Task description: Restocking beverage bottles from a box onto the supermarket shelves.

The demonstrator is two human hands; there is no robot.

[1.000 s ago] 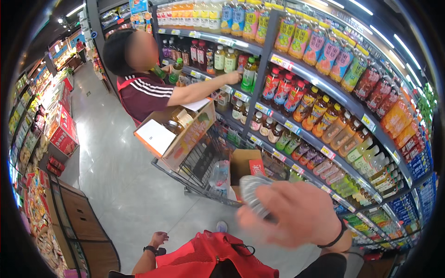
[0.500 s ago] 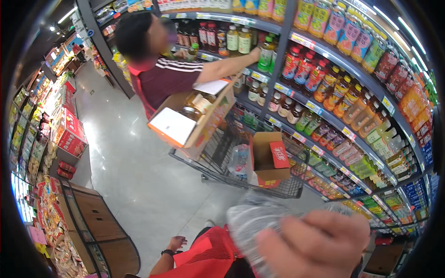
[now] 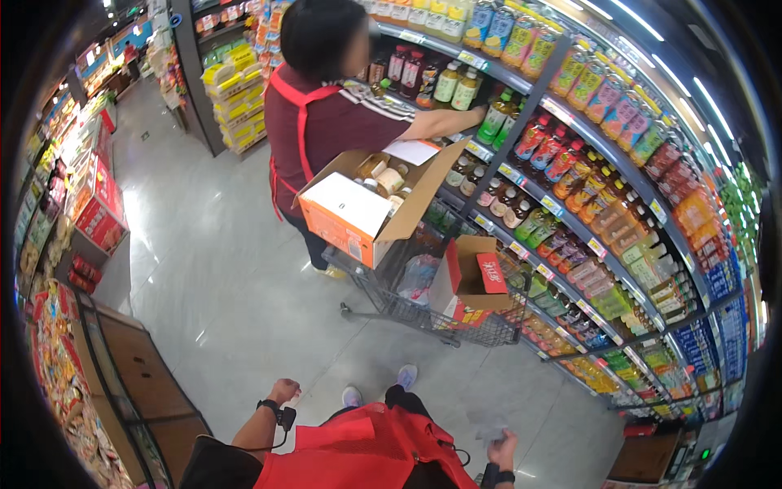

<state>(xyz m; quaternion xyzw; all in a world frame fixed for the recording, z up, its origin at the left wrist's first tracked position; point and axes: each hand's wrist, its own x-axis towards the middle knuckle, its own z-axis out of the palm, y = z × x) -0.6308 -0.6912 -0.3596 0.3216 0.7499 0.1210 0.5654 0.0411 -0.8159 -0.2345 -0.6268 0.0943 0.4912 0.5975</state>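
My left hand (image 3: pixel 285 392) hangs at my left side above the floor, holding nothing, its fingers loosely bent. Low on the right, my right hand (image 3: pixel 503 450) is closed on a crumpled grey cloth (image 3: pixel 489 429), which is blurred. Ahead of me, a shopping cart (image 3: pixel 456 332) stands beside the drink shelves. An open orange-and-white carton (image 3: pixel 346 208) with several bottles (image 3: pixel 389 180) rests on its left end. An open red box (image 3: pixel 474 281) and a clear plastic bag (image 3: pixel 419 273) lie in the cart. Both my hands are apart from the cart.
A co-worker (image 3: pixel 314 122) in a maroon shirt and red apron stands behind the cart, reaching to green-capped bottles (image 3: pixel 494 121) on the shelf. Drink shelves (image 3: pixel 570 208) curve along the right. A wooden snack stand (image 3: pixel 134 359) is at left; stacked yellow goods (image 3: pixel 236 102) stand farther back.
My right hand has dropped from close before the camera to my right side, still with the grey cloth. My view has shifted; the co-worker still reaches to the shelf.
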